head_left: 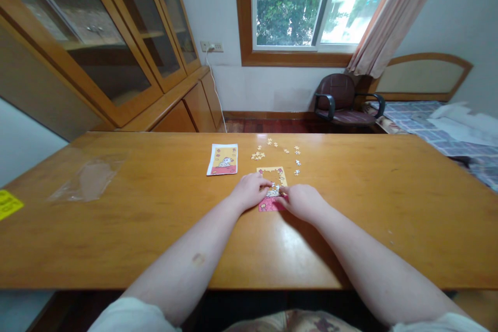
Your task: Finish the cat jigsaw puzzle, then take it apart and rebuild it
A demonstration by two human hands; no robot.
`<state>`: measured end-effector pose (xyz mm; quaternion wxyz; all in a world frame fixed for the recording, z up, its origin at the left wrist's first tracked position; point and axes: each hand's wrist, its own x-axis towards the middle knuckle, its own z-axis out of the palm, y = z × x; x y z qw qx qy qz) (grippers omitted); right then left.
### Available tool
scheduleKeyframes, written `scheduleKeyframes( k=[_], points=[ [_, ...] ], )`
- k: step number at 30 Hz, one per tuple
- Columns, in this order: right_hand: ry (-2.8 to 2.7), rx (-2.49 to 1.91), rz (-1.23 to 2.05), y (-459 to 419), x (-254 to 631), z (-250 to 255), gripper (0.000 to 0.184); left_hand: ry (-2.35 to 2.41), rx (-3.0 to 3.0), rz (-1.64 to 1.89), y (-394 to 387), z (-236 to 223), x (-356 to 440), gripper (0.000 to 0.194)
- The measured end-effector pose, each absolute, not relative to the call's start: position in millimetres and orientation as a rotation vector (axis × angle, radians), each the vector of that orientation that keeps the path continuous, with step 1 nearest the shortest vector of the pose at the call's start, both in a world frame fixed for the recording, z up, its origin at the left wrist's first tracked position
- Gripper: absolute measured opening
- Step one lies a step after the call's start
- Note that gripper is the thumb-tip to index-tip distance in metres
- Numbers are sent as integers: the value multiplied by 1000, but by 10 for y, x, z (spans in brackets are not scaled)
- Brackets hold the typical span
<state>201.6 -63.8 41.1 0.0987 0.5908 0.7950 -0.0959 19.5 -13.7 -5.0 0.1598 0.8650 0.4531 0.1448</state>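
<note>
A small jigsaw puzzle [272, 205], pink at the bottom with a yellow border, lies partly assembled on the table, bare wood showing through its upper middle. My left hand [249, 191] rests over its left edge, fingers stretched toward a white puzzle piece [273, 185] inside the frame. From the right, my right hand [305, 201] reaches in with index finger and thumb apart, touching the puzzle near its white middle section. Whether either fingertip grips a piece is too small to tell. Several loose pieces [258, 155] form a cluster behind the puzzle, and others [298, 163] lie to the right.
A picture card [224, 160] showing a white animal on yellow and pink lies left of the puzzle. Farther left are a clear plastic bag [91, 179] and a yellow label [8, 205] on the wooden table [155, 218]. Beyond stand a cabinet [194, 104] and an office chair [342, 98].
</note>
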Motion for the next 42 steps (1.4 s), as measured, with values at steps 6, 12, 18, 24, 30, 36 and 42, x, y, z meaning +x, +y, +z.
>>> scheduleKeyframes(
  k=[6,12,18,24,30,36,42],
  points=[
    [2351,1758,-308,-636,2022,414,44,1285,2452,416,-139,-45,196,29],
    [2363,1759,-287,-638,2029,392,42,1294,2431,405,-141,-32,201,28],
    [2379,1758,-273,-637,2035,381,43,1295,2438,383,-140,-26,206,29],
    [2356,1761,-313,-643,2028,392,43,1293,2438,390,-145,-19,209,29],
    [2372,1775,-280,-639,2032,400,43,1283,2435,418,-148,-25,208,27],
    [2349,1849,-300,-607,2053,420,46,1291,2421,454,-155,-20,213,25],
    [2116,2181,-260,-366,2346,363,40,1291,2390,483,-145,-25,205,25]
  ],
)
